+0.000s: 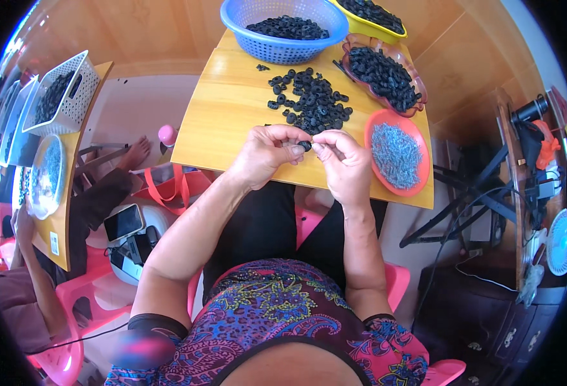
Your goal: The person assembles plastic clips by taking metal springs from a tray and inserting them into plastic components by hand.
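Note:
Over the near edge of the wooden table (219,116), my left hand (267,154) pinches a small round black part (305,145) between thumb and forefinger. My right hand (344,161) meets it from the other side, thumb and forefinger pressed together at the part. Whatever those right fingertips hold is too small to make out. Just beyond my hands lies a loose pile of black ring-like parts (315,100). To the right of my right hand is an orange plate (371,125) heaped with small silvery metal pieces (396,154).
A blue basket (283,53), a yellow basin (399,36) and a clear reddish tray (423,90) hold black parts along the table's far side. At left, another person (33,289) sits by a second table with a white basket (81,96). A small fan (560,241) stands right.

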`<state>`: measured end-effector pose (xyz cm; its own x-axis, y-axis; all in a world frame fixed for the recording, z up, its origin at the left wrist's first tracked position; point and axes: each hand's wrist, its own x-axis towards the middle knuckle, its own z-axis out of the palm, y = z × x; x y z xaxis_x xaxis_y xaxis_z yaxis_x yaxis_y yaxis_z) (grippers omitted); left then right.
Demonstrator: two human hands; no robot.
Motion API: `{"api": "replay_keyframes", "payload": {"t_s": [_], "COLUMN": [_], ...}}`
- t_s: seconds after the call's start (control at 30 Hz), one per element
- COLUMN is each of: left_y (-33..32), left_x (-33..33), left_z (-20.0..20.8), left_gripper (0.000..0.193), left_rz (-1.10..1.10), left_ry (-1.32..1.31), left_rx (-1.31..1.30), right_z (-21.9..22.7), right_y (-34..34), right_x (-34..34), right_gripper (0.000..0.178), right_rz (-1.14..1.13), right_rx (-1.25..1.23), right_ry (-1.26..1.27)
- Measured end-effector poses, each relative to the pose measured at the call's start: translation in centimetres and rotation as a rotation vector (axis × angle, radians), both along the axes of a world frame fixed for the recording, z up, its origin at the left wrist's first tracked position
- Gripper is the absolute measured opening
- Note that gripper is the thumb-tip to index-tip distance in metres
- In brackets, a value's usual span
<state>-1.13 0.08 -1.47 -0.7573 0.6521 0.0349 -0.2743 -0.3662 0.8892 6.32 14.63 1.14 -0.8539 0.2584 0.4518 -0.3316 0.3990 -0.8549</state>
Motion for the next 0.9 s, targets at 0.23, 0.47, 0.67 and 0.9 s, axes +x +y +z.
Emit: {"api": "replay_keyframes", "payload": {"t_s": [0.23,0.47,0.67,0.9], "left_y": [-0.1,-4.3,-4.6,-4.5], "left_x": [-0.1,-5.8,-6.1,-6.3], "left_z": [0.2,0.0,0.1,-0.5], "left_gripper": [0.019,0.014,0.013,0.012], "left_rz": [0.057,0.239,0.241,0.159], "left_ry": [0.068,-0.211,-0.303,-0.324], "left_rx": [-0.048,0.429,0.443,0.450], "right_z": [-0.4,0.5,-2.0,-3.2], "right_y": [-0.6,-0.6,-2.9,-3.0], "right_x": [-0.1,-3.8,-7.6,-8.1], "right_gripper": [0.018,0.014,0.010,0.014], "right_rz": [0.059,-0.006,0.001,0.093], "right_rx": [-0.096,0.375,0.945,0.948], "right_ry": [-0.143,-0.051,-0.003,-0.051]}}
